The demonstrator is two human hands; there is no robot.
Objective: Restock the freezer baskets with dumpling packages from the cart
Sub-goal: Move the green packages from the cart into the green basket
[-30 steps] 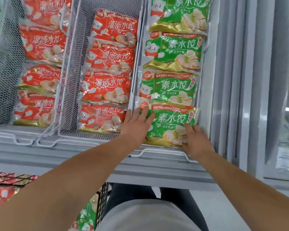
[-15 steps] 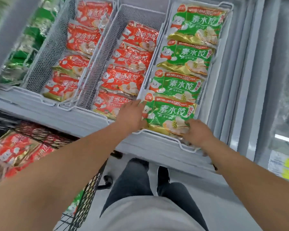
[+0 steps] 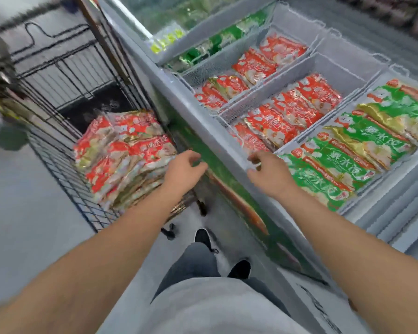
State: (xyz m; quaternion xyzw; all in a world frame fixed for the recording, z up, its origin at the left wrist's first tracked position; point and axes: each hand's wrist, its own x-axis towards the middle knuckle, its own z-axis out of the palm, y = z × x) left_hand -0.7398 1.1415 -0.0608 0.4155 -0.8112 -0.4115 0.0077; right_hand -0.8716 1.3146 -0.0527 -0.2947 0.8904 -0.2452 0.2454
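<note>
Dumpling packages: four green plastic packs [image 3: 348, 162] in nearest white wire freezer basket [image 3: 393, 186], red packs [image 3: 285, 116] in two more, red stack [image 3: 126, 155] in black wire cart [image 3: 65, 165]. Left hand [image 3: 184, 169], right hand [image 3: 268, 174]: fingers loosely curled, empty.

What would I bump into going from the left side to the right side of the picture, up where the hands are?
Wire cart → stack of red dumpling packages → left hand → freezer front edge → right hand → green dumpling packages in the nearest basket.
</note>
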